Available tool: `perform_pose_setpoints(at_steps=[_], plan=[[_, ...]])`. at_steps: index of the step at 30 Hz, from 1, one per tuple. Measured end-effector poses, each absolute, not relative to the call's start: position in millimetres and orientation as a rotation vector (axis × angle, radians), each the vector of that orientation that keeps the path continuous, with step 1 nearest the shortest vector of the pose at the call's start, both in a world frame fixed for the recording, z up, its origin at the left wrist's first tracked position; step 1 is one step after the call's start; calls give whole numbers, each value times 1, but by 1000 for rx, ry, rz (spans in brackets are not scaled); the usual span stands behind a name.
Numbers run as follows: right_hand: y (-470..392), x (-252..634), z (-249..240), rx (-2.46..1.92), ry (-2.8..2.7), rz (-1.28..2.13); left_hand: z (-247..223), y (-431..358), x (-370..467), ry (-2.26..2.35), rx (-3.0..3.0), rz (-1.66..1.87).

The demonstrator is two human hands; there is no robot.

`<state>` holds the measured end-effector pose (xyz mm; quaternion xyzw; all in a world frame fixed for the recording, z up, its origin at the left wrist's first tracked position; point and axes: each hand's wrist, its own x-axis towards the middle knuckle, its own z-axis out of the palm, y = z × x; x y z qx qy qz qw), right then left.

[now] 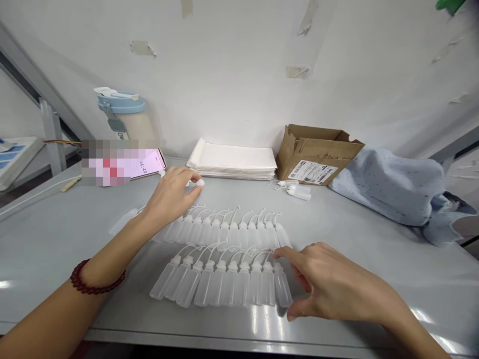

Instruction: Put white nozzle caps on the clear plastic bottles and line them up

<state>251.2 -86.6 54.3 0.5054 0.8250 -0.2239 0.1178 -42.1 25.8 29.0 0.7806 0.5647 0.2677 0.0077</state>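
Two rows of small translucent plastic squeeze bottles lie on the grey table, each with a thin curved strap at its neck. My right hand [322, 286] is at the right end of the front row [226, 284], thumb and forefinger spread around the ends of the last bottle [283, 285]; whether they touch it is unclear. Beyond the back row [234, 234], my left hand [174, 192] pinches a small white piece [200, 183], seemingly a cap, between thumb and forefinger. A single bottle [123, 221] lies left of my left wrist, partly hidden by it.
Against the wall stand a stack of white paper sheets [232, 159] and an open cardboard box [318, 154], with a few loose bottles [299, 192] before it. A blue-lidded tumbler [127, 114] and a lit phone [147, 163] are left; light-blue cloth [392, 187] lies right.
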Motion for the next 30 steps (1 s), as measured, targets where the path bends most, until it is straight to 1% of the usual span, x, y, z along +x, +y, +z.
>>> perform_pose_setpoints(at_steps=[7, 10, 14, 17, 20, 23, 26, 28, 30], plan=[[-89, 250, 52, 1457, 2437, -634, 28, 26, -42, 1768, 2428, 848], [-88, 251, 57, 1436, 2462, -709, 29, 25, -41, 1763, 2411, 852], [-86, 259, 67, 1444, 2549, -1007, 32, 21, -38, 1751, 2311, 884], [-83, 263, 69, 1527, 2772, -1221, 36, 16, -34, 1720, 2130, 932], [-80, 259, 64, 1641, 2922, -1429, 42, 5, -25, 1515, 1945, 941], [-79, 249, 55, 1616, 2867, -1746, 48, -9, -13, 1224, 1825, 810], [-80, 243, 46, 1547, 2739, -2036, 49, -22, -1, 1039, 1785, 663], [-81, 241, 41, 1582, 2667, -2132, 49, -29, 5, 961, 1776, 607], [-81, 241, 39, 1658, 2628, -2153, 48, -34, 9, 919, 1779, 582]])
